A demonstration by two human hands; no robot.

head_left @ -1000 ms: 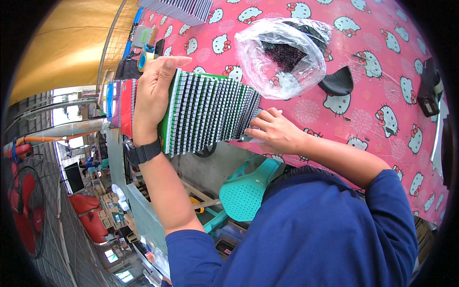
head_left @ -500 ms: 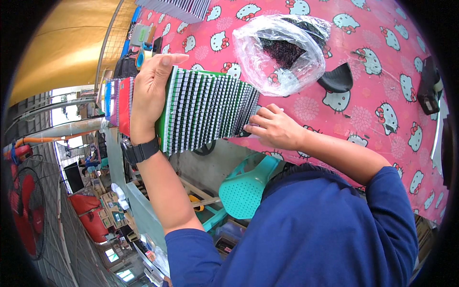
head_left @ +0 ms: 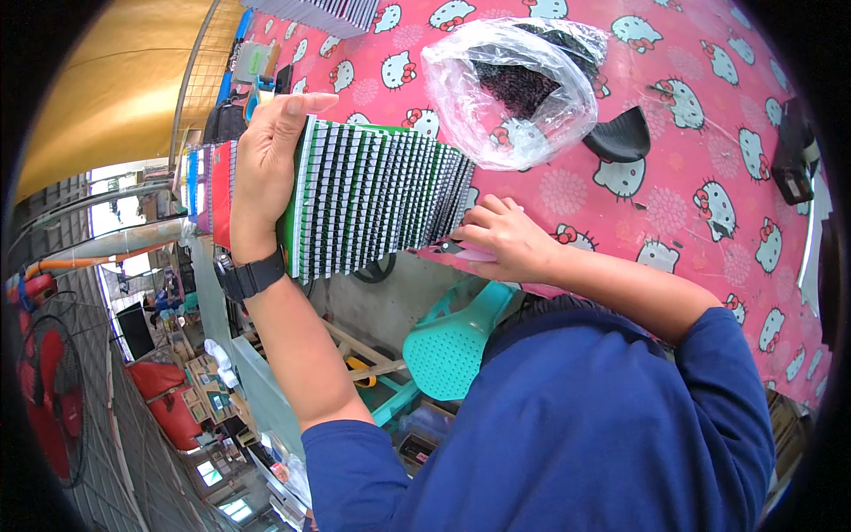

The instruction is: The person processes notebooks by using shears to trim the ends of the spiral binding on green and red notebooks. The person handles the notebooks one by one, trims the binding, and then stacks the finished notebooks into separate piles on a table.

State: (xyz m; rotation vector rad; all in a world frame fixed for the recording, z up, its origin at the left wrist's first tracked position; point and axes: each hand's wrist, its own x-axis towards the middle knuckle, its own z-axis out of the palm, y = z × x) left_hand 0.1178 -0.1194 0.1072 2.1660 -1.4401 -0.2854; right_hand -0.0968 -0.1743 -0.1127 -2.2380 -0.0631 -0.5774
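Note:
A long row of notebooks with black bound spines (head_left: 377, 199) and green and white covers stands fanned along the table's near edge. My left hand (head_left: 270, 173), with a black watch on its wrist, grips the row's left end. Its thumb stretches over the top, and its other fingers are mostly hidden. At the row's right end is my right hand (head_left: 503, 238), fingers curled together. A pale pinkish flat piece (head_left: 476, 254) shows beneath them; whatever the fingertips pinch is hidden.
Behind the row lies an open clear plastic bag (head_left: 510, 93) of small black pieces, with a black curved scoop-like piece (head_left: 620, 136) beside it. More stacked notebooks (head_left: 324, 13) stand at the back. Below the table edge is a turquoise chair (head_left: 443, 355). A red fan (head_left: 44, 381) stands far left.
My right fingers have come slightly away from the row's right end, uncovering more of the pale piece. My left hand keeps its hold. The whole view has shifted a little.

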